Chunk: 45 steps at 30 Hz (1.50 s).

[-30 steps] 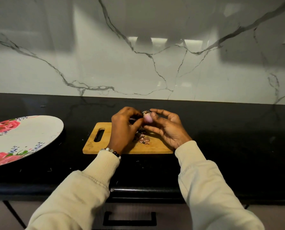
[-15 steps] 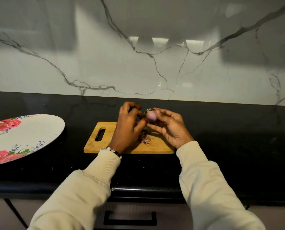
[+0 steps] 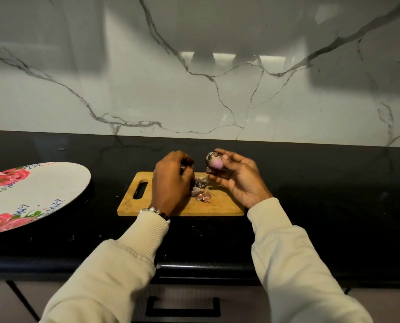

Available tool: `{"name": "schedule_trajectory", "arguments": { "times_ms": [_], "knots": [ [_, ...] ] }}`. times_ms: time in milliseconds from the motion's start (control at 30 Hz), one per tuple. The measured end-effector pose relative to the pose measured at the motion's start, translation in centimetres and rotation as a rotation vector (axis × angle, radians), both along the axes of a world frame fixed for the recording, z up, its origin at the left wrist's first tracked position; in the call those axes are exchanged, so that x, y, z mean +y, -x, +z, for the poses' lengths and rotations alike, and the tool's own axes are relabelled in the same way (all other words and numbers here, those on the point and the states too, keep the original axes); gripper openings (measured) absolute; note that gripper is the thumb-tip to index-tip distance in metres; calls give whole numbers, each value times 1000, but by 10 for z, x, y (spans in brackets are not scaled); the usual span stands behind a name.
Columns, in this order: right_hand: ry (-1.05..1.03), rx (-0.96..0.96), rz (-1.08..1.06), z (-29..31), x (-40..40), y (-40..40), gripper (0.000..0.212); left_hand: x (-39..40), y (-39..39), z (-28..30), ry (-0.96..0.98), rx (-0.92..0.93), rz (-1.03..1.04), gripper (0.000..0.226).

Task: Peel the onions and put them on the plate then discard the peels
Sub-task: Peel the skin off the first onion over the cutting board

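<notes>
Onion (image 3: pixel 214 162) pinched in right hand (image 3: pixel 238 180), left hand (image 3: pixel 171 180) curled, contents unclear; slick flesh may slip onto cutting board (image 3: pixel 227 206).

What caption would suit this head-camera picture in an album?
Right hand holds a half-peeled onion above the cutting board; left hand drops peels.

the cutting board (image 3: pixel 224 206) lies on the surface (image 3: pixel 322 206) at the middle, its handle slot to the left. on the board sits a small heap of peels (image 3: pixel 200 191). the left hand (image 3: pixel 171 183) hangs over the board's left half, just beside the heap; the right hand (image 3: pixel 238 180) is above the board's right half, holding the onion (image 3: pixel 214 161) up — apart from the left hand. the plate (image 3: pixel 31 197) rests on the surface well to the left of the board. behind everything stands the wall (image 3: pixel 194 89); a drawer handle (image 3: pixel 182 307) sits below the surface's front edge.
</notes>
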State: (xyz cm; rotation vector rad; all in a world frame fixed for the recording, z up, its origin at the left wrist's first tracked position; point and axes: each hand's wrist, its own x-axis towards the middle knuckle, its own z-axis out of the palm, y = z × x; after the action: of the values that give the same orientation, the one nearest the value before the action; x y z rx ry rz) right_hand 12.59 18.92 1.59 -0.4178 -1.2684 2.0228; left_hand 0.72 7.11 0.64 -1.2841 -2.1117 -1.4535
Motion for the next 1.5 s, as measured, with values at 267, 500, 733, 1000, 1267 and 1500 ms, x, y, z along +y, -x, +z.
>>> {"name": "schedule_trajectory", "arguments": {
  "times_ms": [267, 500, 733, 1000, 1267, 1500],
  "knots": [
    [-59, -52, -21, -2, 0, 1, 19, 2, 5, -3, -33, 118, 28, 23],
    [-66, 78, 100, -5, -1, 2, 50, 1, 2, 0, -120, 164, -160, 30],
    [-199, 49, 70, -5, -1, 1, 51, -4, -4, 4, -164, 53, -173, 25],
    [-385, -29, -25, -8, -1, 2, 52, -2, 0, 1, -147, 69, -135, 19],
    [-507, -48, -58, -8, -3, 1, 50, 1, 4, -3, -99, 108, -107, 24],
    [-517, -85, -41, -9, 0, -1, 48, 0, 4, -3, -87, 187, -101, 23]
  ]
}}
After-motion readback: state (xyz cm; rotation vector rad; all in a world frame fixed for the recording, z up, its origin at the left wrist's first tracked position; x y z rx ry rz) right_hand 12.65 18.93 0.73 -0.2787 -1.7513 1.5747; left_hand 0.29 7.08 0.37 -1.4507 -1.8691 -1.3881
